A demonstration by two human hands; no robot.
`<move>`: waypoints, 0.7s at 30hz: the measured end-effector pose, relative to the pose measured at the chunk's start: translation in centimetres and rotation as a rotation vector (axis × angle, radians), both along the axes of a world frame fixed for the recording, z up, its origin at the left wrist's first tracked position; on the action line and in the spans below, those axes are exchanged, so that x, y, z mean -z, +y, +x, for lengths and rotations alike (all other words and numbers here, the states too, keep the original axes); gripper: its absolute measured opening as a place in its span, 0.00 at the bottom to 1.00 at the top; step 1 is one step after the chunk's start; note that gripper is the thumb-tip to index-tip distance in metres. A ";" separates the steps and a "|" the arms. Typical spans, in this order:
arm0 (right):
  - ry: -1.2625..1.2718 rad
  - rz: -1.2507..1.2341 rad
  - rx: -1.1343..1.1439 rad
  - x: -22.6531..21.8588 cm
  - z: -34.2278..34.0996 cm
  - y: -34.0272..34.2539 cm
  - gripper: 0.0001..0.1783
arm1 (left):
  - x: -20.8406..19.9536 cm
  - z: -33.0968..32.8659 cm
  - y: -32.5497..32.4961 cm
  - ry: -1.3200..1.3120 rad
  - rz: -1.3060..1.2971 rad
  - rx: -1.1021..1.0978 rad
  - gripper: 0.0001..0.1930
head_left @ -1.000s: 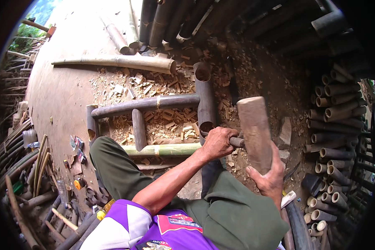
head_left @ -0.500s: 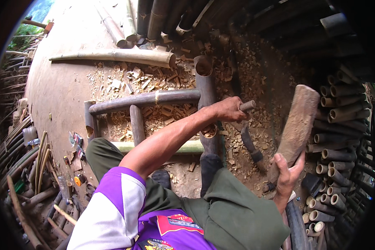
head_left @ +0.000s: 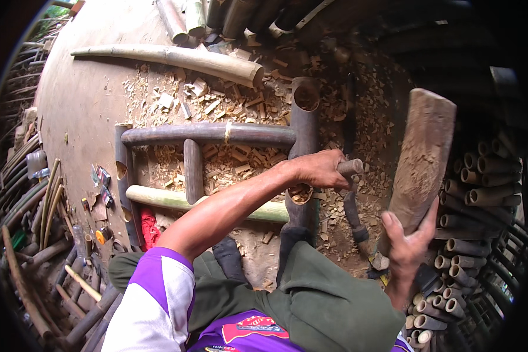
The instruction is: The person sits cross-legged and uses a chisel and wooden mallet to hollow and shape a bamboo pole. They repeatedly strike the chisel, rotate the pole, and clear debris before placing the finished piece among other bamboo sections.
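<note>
My left hand (head_left: 322, 168) is closed around a wooden-handled chisel (head_left: 351, 168), its blade hidden behind my fingers. It sits over the thick dark bamboo post (head_left: 305, 130) of a ladder-like bamboo frame (head_left: 193, 135), just above a hole cut in the post. On the right, my right hand (head_left: 408, 246) grips a heavy, flat-sided wooden mallet (head_left: 425, 144) low down. The mallet is upright, apart from the chisel, its broad end pointing away from me. A pale green bamboo rail (head_left: 264, 211) joins the post below my left forearm. My dark-covered feet rest near the post.
Wood chips (head_left: 211, 105) cover the ground around the frame. A long pale bamboo pole (head_left: 176, 57) lies beyond it. Cut bamboo tubes (head_left: 469, 246) are stacked at right. Poles and sticks (head_left: 29, 252) crowd the left, near an orange tape measure (head_left: 103, 235). Red cloth (head_left: 150, 229) lies beside the frame.
The view has shifted, and the mallet's broad end has risen farther from me. My left leg has drawn back, uncovering the frame's near left corner and the red cloth. Both grips are unchanged.
</note>
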State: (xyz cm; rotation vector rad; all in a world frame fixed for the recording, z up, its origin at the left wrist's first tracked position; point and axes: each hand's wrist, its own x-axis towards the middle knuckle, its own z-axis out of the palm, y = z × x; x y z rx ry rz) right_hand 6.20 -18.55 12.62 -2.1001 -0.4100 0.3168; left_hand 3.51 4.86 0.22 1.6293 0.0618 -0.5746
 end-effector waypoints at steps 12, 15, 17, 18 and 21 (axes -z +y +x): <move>0.220 -0.149 -0.439 -2.0 -0.7 3.4 0.45 | -0.9 -10.1 -3.1 -0.222 -0.139 -1.235 0.10; 0.297 -0.053 -0.363 -2.2 -1.4 2.4 0.45 | 0.6 -11.9 -1.5 -0.300 -0.156 -1.457 0.10; 0.381 0.034 -0.333 -2.3 -1.8 2.7 0.45 | 1.4 -11.7 -0.6 -0.492 -0.560 -1.675 0.11; 0.377 0.012 -0.359 -2.8 -1.6 3.2 0.45 | 1.4 -11.7 -0.4 -0.437 -0.645 -1.741 0.10; 0.479 0.069 -0.318 -4.3 -2.2 5.0 0.45 | 1.3 -11.9 -0.6 -0.386 -0.793 -1.746 0.11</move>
